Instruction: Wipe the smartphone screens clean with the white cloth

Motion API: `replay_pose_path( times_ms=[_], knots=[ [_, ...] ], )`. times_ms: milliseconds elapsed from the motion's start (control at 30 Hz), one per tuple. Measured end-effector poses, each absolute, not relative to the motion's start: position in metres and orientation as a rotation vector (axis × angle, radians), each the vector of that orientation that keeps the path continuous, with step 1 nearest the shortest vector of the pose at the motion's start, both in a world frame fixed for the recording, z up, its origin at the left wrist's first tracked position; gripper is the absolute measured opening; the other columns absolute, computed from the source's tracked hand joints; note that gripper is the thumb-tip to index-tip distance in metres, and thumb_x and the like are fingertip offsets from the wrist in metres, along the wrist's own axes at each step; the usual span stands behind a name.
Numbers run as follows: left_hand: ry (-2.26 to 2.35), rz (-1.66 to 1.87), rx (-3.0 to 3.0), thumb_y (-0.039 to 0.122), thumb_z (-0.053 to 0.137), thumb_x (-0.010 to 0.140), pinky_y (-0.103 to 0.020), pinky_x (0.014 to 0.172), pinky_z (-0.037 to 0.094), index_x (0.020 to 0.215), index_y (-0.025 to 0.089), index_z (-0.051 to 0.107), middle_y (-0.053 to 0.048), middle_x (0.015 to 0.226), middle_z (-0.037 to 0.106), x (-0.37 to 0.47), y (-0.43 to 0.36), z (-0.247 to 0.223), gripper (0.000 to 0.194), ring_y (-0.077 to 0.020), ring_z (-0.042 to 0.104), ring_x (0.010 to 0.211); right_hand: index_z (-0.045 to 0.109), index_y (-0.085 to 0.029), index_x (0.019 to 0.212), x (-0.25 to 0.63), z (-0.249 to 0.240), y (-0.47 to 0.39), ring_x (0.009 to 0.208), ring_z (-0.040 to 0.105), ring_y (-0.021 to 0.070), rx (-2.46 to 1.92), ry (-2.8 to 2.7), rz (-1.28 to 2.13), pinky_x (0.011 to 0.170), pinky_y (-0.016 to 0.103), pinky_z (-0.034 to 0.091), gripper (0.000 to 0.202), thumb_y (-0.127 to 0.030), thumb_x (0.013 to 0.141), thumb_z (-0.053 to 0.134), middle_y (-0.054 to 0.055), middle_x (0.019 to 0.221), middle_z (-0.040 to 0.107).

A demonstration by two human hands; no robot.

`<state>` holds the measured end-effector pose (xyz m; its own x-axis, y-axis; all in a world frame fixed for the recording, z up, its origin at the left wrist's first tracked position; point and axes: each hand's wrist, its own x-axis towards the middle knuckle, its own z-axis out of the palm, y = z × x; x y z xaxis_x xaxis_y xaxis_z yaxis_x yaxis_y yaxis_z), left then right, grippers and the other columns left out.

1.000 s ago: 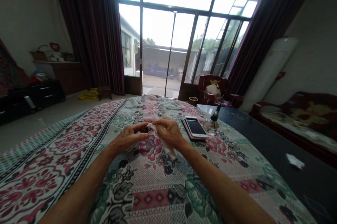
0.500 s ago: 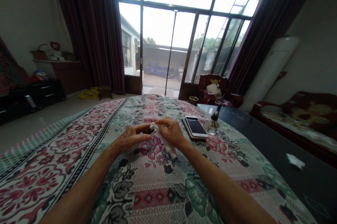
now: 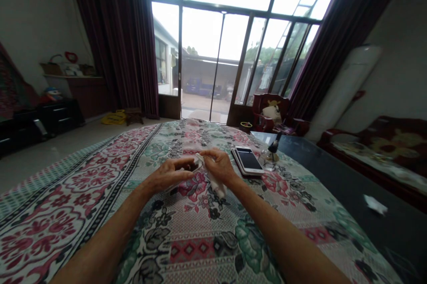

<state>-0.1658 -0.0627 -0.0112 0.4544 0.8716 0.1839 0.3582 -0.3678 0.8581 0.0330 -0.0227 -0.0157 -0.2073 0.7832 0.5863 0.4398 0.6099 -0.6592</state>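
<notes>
My left hand [image 3: 171, 174] is closed round a small dark object with a pale edge [image 3: 194, 166]; my fingers hide most of it. My right hand [image 3: 218, 166] pinches a white cloth [image 3: 217, 186] against the edge of that object, and the rest of the cloth hangs below my fingers. Both hands are just above the flowered tablecloth [image 3: 187, 239]. To the right of my right hand, a white phone [image 3: 248, 160] lies on the cloth, on top of another flat item.
Right of the phone stands a clear glass item [image 3: 268, 158] with a dark upright part. A crumpled white piece [image 3: 375, 204] lies on the dark tabletop [image 3: 347, 186] at the right. Wooden seats [image 3: 271, 113] stand beyond.
Both hands have shifted slightly to the right with the object and the cloth. The grip looks the same.
</notes>
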Motion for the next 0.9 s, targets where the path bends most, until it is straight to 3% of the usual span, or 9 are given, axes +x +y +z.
replay_pose_path(
  times_ms=[200,333,400,533,633,733,900],
  knots=[
    [1.049,0.963,1.857,0.034,0.062,0.075,-0.034,0.090,0.045,0.112,0.027,0.067,-0.001,0.109,0.069,-0.169,-0.061,-0.012,0.037,-0.0221,0.060,0.100,0.074,-0.022,0.081,0.028,0.000,-0.036,0.077,0.062,0.0141,-0.972,-1.871,0.520,0.077,0.028,0.048,0.024,-0.010,0.074,0.054,0.001,0.080,0.070],
    [1.168,1.058,1.730,0.040,0.069,0.070,-0.040,0.094,0.045,0.113,0.024,0.067,-0.005,0.113,0.069,-0.179,-0.056,-0.014,0.046,-0.0266,0.060,0.106,0.075,-0.023,0.082,0.043,0.021,-0.045,0.059,0.059,0.0112,-0.926,-2.101,1.063,0.056,0.022,0.047,0.020,-0.016,0.076,0.058,-0.001,0.071,0.070],
    [1.169,1.099,1.668,0.040,0.073,0.067,-0.040,0.096,0.044,0.115,0.023,0.066,-0.006,0.116,0.067,-0.183,-0.054,-0.016,0.052,-0.0277,0.059,0.110,0.075,-0.023,0.078,0.053,0.027,-0.046,0.056,0.057,0.0099,-0.863,-2.213,1.152,0.052,0.020,0.044,0.011,-0.024,0.075,0.064,-0.002,0.066,0.068],
    [1.159,1.104,1.649,0.040,0.075,0.066,-0.040,0.098,0.043,0.117,0.021,0.064,-0.007,0.116,0.067,-0.183,-0.051,-0.019,0.056,-0.0276,0.060,0.111,0.072,-0.021,0.067,0.055,0.023,-0.043,0.050,0.048,0.0072,-0.826,-2.288,1.032,0.048,0.019,0.038,0.021,-0.035,0.079,0.063,-0.005,0.055,0.060],
    [1.224,1.136,1.611,0.042,0.076,0.065,-0.040,0.097,0.044,0.118,0.019,0.064,-0.008,0.114,0.068,-0.177,-0.051,-0.018,0.060,-0.0275,0.061,0.109,0.069,-0.019,0.064,0.038,0.013,-0.048,0.047,0.042,0.0068,-0.856,-2.351,1.044,0.048,0.020,0.034,0.027,-0.027,0.085,0.055,-0.005,0.052,0.057],
    [1.307,1.237,1.494,0.041,0.077,0.063,-0.038,0.094,0.046,0.118,0.016,0.063,-0.009,0.111,0.069,-0.170,-0.053,-0.015,0.062,-0.0271,0.062,0.106,0.070,-0.020,0.068,0.013,0.000,-0.059,0.053,0.049,0.0085,-0.906,-2.287,0.924,0.052,0.022,0.037,0.020,-0.017,0.082,0.055,-0.003,0.060,0.063],
    [1.369,1.420,1.232,0.041,0.080,0.058,-0.034,0.086,0.050,0.120,0.012,0.061,-0.013,0.115,0.067,-0.159,-0.053,-0.014,0.071,-0.0281,0.062,0.105,0.073,-0.021,0.075,-0.013,-0.018,-0.076,0.065,0.060,0.0154,-1.041,-2.206,0.542,0.061,0.027,0.041,0.016,-0.035,0.077,0.066,0.004,0.072,0.071]
  ],
)
